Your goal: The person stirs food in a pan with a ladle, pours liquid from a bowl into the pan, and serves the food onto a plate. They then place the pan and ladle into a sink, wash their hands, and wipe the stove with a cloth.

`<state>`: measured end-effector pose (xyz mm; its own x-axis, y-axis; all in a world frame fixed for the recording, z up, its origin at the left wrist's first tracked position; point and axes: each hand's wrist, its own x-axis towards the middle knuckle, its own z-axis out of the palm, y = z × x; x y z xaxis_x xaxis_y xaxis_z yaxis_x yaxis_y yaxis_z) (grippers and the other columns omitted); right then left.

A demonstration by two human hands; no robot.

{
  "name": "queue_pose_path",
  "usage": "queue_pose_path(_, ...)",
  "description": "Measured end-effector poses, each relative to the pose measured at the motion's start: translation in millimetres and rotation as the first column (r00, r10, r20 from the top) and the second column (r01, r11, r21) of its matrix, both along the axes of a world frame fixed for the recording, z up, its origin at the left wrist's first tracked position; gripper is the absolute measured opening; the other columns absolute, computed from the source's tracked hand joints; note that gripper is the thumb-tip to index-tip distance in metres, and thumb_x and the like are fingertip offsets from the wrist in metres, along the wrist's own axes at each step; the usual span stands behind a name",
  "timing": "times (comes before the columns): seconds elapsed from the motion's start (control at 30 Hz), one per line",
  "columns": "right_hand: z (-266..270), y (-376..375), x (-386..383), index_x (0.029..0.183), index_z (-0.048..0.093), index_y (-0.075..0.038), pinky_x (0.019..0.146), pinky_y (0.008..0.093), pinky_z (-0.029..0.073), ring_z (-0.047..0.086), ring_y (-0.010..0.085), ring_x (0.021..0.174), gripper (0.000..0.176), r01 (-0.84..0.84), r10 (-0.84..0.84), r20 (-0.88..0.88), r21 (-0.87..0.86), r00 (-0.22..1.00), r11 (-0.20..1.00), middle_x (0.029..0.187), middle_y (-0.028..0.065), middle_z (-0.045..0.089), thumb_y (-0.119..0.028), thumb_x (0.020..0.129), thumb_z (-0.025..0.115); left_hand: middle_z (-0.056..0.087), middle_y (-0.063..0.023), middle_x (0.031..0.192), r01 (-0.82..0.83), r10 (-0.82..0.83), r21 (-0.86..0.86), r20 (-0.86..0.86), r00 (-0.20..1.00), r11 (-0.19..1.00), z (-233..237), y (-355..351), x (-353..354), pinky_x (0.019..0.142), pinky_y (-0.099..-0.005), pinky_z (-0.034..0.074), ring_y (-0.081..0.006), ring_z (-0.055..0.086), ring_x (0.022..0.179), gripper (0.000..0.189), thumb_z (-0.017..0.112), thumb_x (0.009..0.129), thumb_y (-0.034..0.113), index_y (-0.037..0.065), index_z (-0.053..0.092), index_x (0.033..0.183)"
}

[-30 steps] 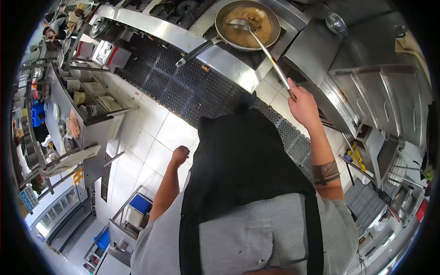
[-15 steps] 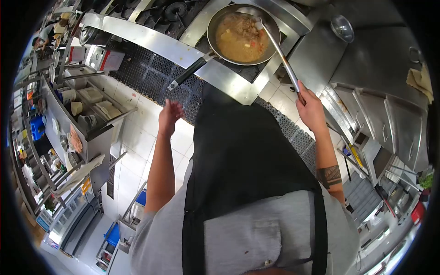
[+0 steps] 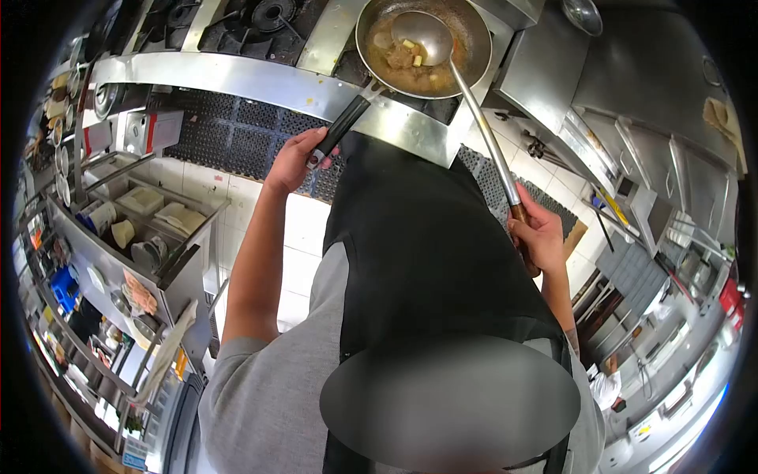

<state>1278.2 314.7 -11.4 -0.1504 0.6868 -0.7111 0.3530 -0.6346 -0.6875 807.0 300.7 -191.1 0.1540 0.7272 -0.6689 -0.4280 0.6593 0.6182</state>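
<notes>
A frying pan point(image 3: 475, 59) sits on the stove at the top of the head view, with brown sauce and chunks of food point(image 3: 404, 57) in it. My left hand point(image 3: 298, 158) is closed around the end of the pan's black handle point(image 3: 339, 130). In my right hand point(image 3: 539, 235) is the wooden grip of a long-handled ladle point(image 3: 491, 142). The ladle's round bowl point(image 3: 426, 35) rests inside the pan, among the food and sauce; some pale yellow pieces show in or beside it.
Stove burners point(image 3: 274, 14) lie to the left behind a steel front ledge point(image 3: 229, 75). A steel bowl point(image 3: 583, 16) stands on the right counter point(image 3: 545, 63). At left is a steel station point(image 3: 178, 272) with containers. Black rubber mats point(image 3: 229, 130) cover part of the tiled floor. Another person point(image 3: 606, 389) is at far right.
My left hand, open before, now grips the pan handle. The ladle's bowl has turned and now shows plainly in the pan. My right hand sits lower in view, and the food looks less spread.
</notes>
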Motion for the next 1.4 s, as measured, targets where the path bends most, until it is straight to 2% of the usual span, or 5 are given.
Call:
queue_pose_path(0.33,20.8,-15.2,-19.6,0.148,0.059,-0.008,0.074,0.0259,0.049,0.054,0.0120,0.076,0.068,-0.323,0.088,0.492,0.416,0.866,0.850,0.087,0.0059,0.060,0.002,0.083,0.076,0.075,0.0001,0.101,0.315,-0.314,-0.007,0.028,0.949,0.949,3.1,19.7,-15.5,0.068,-0.0223,0.047,-0.0057,0.065,0.084,0.031,0.057,0.109,0.031,0.008,0.071,0.124)
queue_pose_path(0.53,26.2,-20.4,-42.2,0.146,0.061,-0.007,0.072,0.0265,0.048,0.053,0.0121,0.073,0.066,-0.455,0.176,0.581,0.378,0.795,0.807,0.085,0.0058,0.059,0.006,0.083,0.074,0.074,0.0028,0.101,0.351,-0.351,0.005,0.026,0.936,0.936,-0.7,18.8,-18.4,0.070,-0.0227,0.048,-0.0057,0.066,0.089,0.034,0.058,0.109,0.033,0.008,0.070,0.127)
queue_pose_path(1.07,64.7,-1.9,-10.9,0.147,0.061,-0.009,0.073,0.0265,0.048,0.056,0.0132,0.076,0.068,-0.413,0.277,0.502,0.182,0.820,0.892,0.090,0.0067,0.062,0.004,0.082,0.075,0.073,-0.0008,0.097,0.307,-0.307,-0.004,0.000,0.952,0.952,-9.1,15.8,-15.6,0.069,-0.0233,0.047,-0.0070,0.065,0.084,0.038,0.059,0.109,0.035,0.003,0.069,0.125)
queue_pose_path(1.23,48.2,8.0,-41.3,0.147,0.061,-0.013,0.070,0.0331,0.050,0.060,0.0211,0.071,0.061,-0.601,0.270,0.698,0.281,0.663,0.748,0.084,0.0108,0.061,-0.002,0.088,0.071,0.073,0.0002,0.099,0.319,-0.319,-0.017,-0.008,0.948,0.948,-1.5,15.7,-11.6,0.071,-0.0230,0.048,-0.0068,0.066,0.088,0.037,0.058,0.109,0.036,0.005,0.069,0.125)
queue_pose_path(1.4,36.7,19.4,-42.8,0.148,0.060,-0.013,0.070,0.0348,0.051,0.060,0.0240,0.069,0.060,-0.580,0.170,0.722,0.367,0.671,0.727,0.082,0.0116,0.059,-0.004,0.090,0.070,0.073,0.0022,0.102,0.324,-0.325,-0.023,-0.023,0.946,0.946,-4.8,12.2,-11.1,0.073,-0.0242,0.049,-0.0069,0.067,0.091,0.036,0.057,0.109,0.037,0.007,0.070,0.125)
